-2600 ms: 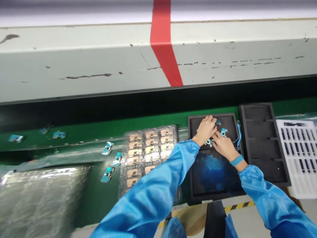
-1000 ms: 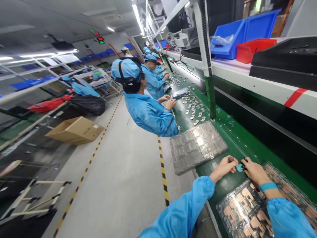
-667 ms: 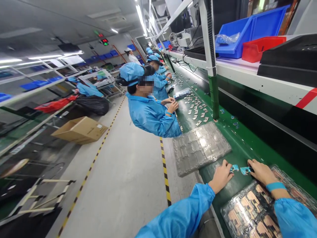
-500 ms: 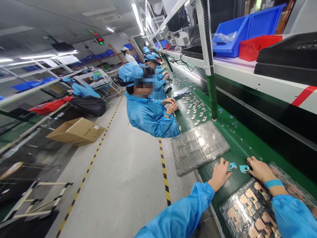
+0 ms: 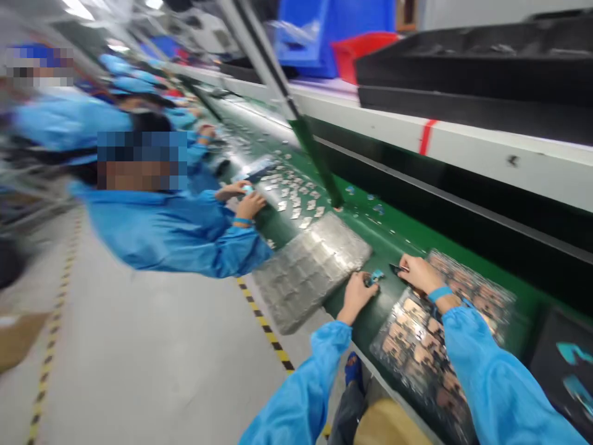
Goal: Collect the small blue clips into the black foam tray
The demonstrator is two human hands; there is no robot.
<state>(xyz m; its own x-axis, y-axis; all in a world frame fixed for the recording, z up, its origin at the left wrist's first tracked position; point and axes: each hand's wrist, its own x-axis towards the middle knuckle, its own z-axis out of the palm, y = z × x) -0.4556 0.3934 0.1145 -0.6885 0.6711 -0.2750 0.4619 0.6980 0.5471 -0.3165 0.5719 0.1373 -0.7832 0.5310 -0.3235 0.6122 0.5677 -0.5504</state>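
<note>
My left hand (image 5: pixel 357 296) and right hand (image 5: pixel 416 274) flank the small teal circuit piece (image 5: pixel 376 275) on the green conveyor surface (image 5: pixel 393 238), and through the blur I cannot tell whether either grips it; a hasty nudge might skid it under the clear plastic blister tray (image 5: pixel 419 334).

A long green table (image 5: pixel 393 233) runs off into the blur. Above it is a white shelf (image 5: pixel 486 154) with a red stripe (image 5: pixel 425 137), bearing black trays (image 5: pixel 463 62), a blue bin (image 5: pixel 333 25) and a red bin (image 5: pixel 359 52). The grey floor (image 5: pixel 152 358) carries a yellow-black line (image 5: pixel 264 321) beside the table, where people in blue coats (image 5: pixel 171 232) sit.
</note>
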